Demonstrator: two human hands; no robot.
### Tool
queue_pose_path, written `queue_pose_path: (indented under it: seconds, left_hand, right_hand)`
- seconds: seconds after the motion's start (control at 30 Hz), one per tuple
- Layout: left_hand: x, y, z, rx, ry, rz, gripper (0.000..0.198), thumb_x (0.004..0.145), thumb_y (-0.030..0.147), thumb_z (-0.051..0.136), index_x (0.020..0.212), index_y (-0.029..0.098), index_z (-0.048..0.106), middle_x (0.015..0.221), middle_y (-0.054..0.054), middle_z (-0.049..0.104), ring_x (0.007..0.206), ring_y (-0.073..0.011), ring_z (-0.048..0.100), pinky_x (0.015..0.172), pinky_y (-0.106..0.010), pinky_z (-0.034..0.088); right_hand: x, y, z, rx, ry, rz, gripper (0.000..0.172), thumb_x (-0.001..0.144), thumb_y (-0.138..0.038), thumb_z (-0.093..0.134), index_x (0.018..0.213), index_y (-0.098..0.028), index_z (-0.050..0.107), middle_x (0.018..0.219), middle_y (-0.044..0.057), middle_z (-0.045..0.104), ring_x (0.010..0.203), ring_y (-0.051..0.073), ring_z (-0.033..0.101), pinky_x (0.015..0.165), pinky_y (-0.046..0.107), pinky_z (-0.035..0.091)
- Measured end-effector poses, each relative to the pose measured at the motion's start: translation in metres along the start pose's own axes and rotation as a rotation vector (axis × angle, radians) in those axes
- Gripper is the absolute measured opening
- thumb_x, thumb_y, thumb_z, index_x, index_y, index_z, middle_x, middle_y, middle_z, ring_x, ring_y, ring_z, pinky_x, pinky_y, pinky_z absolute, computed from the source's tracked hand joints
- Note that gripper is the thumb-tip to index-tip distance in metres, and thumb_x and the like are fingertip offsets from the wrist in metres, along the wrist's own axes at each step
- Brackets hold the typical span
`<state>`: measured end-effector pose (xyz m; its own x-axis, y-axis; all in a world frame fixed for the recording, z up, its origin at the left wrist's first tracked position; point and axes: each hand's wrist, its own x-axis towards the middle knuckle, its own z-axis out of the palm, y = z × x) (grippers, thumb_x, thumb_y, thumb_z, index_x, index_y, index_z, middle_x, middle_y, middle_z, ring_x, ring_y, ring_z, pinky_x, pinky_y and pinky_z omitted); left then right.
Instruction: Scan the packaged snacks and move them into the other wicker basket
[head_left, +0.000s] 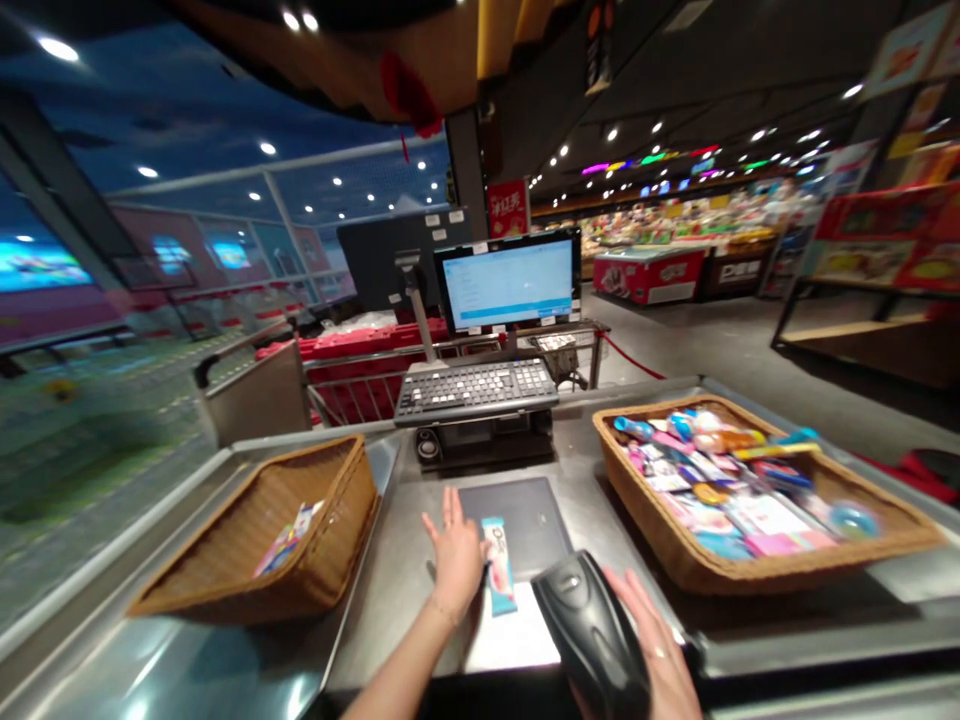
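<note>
My left hand (456,552) rests on the steel checkout counter with fingers spread, its thumb side touching a small blue-and-white packet (498,564) that lies half on the dark scanner plate (529,520). My right hand (654,650) grips a black handheld barcode scanner (592,628), whose head points toward the packet. Left of my left hand stands a wicker basket (330,545) holding a few packets. A second wicker basket (750,572) to the right is filled with several colourful packets.
Behind the plate stand a keyboard (475,388), a lit monitor (508,282) and a red trolley (360,365). The steel counter (225,665) runs left and right. Shop shelves and freezers fill the far right.
</note>
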<state>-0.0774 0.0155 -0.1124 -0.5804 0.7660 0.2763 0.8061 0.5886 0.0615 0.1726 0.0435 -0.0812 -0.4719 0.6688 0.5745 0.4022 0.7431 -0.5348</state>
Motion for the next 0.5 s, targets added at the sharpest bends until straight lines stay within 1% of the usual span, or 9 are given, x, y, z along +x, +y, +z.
queue_pose_path:
  seconds: [0.03,0.07,0.1,0.17,0.23,0.3,0.4,0.43,0.5]
  left_hand:
    - [-0.005,0.01,0.004,0.039,-0.037,-0.031,0.023,0.083,0.031,0.064,0.092,0.011,0.072,0.151,-0.028,0.037,0.146,-0.0425,0.023,0.106,-0.078,0.015]
    - [-0.01,0.021,0.008,0.09,-0.099,-0.051,0.032,0.083,0.033,0.064,0.1,0.007,0.071,0.15,-0.033,0.034,0.146,-0.0428,0.022,0.106,-0.078,0.017]
    - [-0.016,0.031,0.013,0.146,-0.162,-0.068,0.039,0.084,0.032,0.062,0.11,0.004,0.068,0.149,-0.035,0.033,0.146,-0.0428,0.022,0.105,-0.078,0.019]
    - [-0.027,0.048,0.02,0.24,-0.224,-0.135,0.046,0.088,0.029,0.055,0.127,0.004,0.059,0.148,-0.034,0.035,0.146,-0.0412,0.023,0.103,-0.078,0.023]
    - [-0.032,0.056,0.02,0.271,-0.276,-0.214,0.044,0.091,0.026,0.048,0.128,0.007,0.06,0.148,-0.031,0.037,0.147,-0.0389,0.022,0.103,-0.075,0.027]
    - [-0.032,0.057,0.016,0.247,-0.317,-0.239,0.041,0.09,0.021,0.043,0.123,0.007,0.063,0.149,-0.031,0.038,0.149,-0.0367,0.019,0.106,-0.073,0.026]
    - [-0.029,0.049,0.008,0.153,-0.358,-0.226,0.041,0.088,0.014,0.042,0.121,0.011,0.066,0.15,-0.027,0.038,0.15,-0.0345,0.016,0.11,-0.071,0.02]
    - [-0.029,0.045,0.007,0.108,-0.366,-0.242,0.041,0.088,0.015,0.042,0.12,0.013,0.067,0.149,-0.025,0.041,0.149,-0.0346,0.017,0.11,-0.071,0.019]
    - [-0.03,0.033,0.005,0.002,-0.379,-0.301,0.039,0.092,0.021,0.04,0.116,0.017,0.07,0.142,-0.022,0.052,0.147,-0.0359,0.025,0.108,-0.074,0.021]
  right_hand:
    - [0.002,-0.003,0.001,0.014,0.024,-0.014,0.06,0.09,-0.031,0.042,0.146,-0.023,0.024,0.143,0.016,0.047,0.141,0.037,0.036,0.109,0.058,0.036]
    - [0.004,-0.007,0.001,0.024,0.041,-0.025,0.059,0.09,-0.031,0.04,0.147,-0.025,0.024,0.142,0.016,0.047,0.141,0.037,0.036,0.108,0.059,0.036]
    - [0.006,-0.01,0.001,0.03,0.048,-0.03,0.059,0.09,-0.031,0.039,0.147,-0.026,0.023,0.141,0.015,0.048,0.14,0.037,0.037,0.107,0.06,0.036]
    - [0.01,-0.014,-0.001,0.037,0.042,-0.03,0.058,0.091,-0.031,0.038,0.147,-0.026,0.022,0.14,0.016,0.047,0.139,0.039,0.037,0.104,0.062,0.038]
    - [0.011,-0.016,-0.003,0.046,0.031,-0.035,0.057,0.091,-0.031,0.039,0.145,-0.026,0.024,0.139,0.017,0.047,0.137,0.04,0.039,0.102,0.064,0.039]
    - [0.012,-0.017,-0.006,0.062,0.023,-0.04,0.052,0.091,-0.031,0.041,0.141,-0.026,0.029,0.138,0.017,0.047,0.137,0.042,0.039,0.102,0.066,0.038]
    - [0.014,-0.018,-0.011,0.091,0.014,-0.037,0.037,0.091,-0.028,0.042,0.128,-0.026,0.04,0.138,0.017,0.045,0.135,0.046,0.039,0.097,0.073,0.038]
    - [0.014,-0.02,-0.012,0.096,0.013,-0.034,0.033,0.09,-0.028,0.043,0.123,-0.026,0.043,0.138,0.017,0.045,0.134,0.047,0.039,0.095,0.075,0.038]
    - [0.016,-0.023,-0.015,0.107,0.016,-0.027,0.026,0.09,-0.027,0.043,0.116,-0.026,0.045,0.138,0.017,0.045,0.133,0.048,0.039,0.091,0.077,0.039]
